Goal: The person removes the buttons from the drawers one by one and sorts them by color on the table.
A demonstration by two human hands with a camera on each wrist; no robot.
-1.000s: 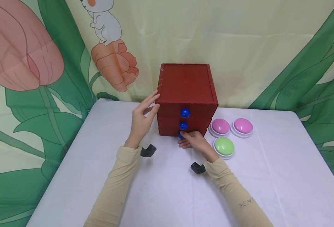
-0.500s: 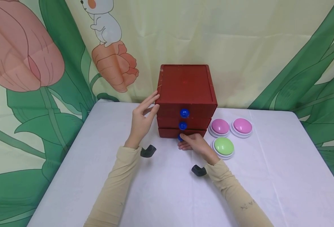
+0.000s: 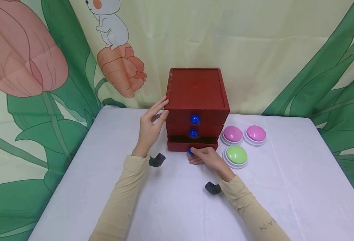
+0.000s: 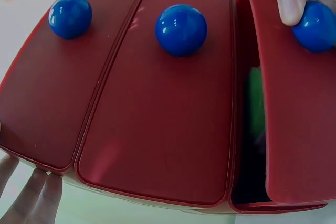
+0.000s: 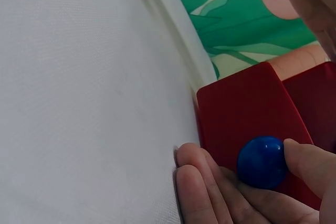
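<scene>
A dark red cabinet point(image 3: 196, 88) of three drawers, each with a round blue knob, stands at the back middle of the table. Its bottom drawer point(image 3: 177, 146) is pulled partway out; the upper two are closed. My right hand point(image 3: 210, 158) pinches the bottom drawer's blue knob point(image 5: 262, 162) between thumb and fingers. Against the cabinet's left side my left hand point(image 3: 151, 129) rests with its fingers extended. Through the gap above the drawer front, the left wrist view shows something green point(image 4: 256, 103) inside; what it is cannot be made out.
Right of the cabinet sit two pink push buttons point(image 3: 232, 134) and a green push button point(image 3: 236, 154), close to my right wrist. A white cloth covers the table point(image 3: 170, 207). Behind it hangs a printed curtain point(image 3: 249, 60).
The bottom drawer has slid out toward me, from nearly closed to partly open, with my right hand drawing back on its knob. My left hand has stayed in place.
</scene>
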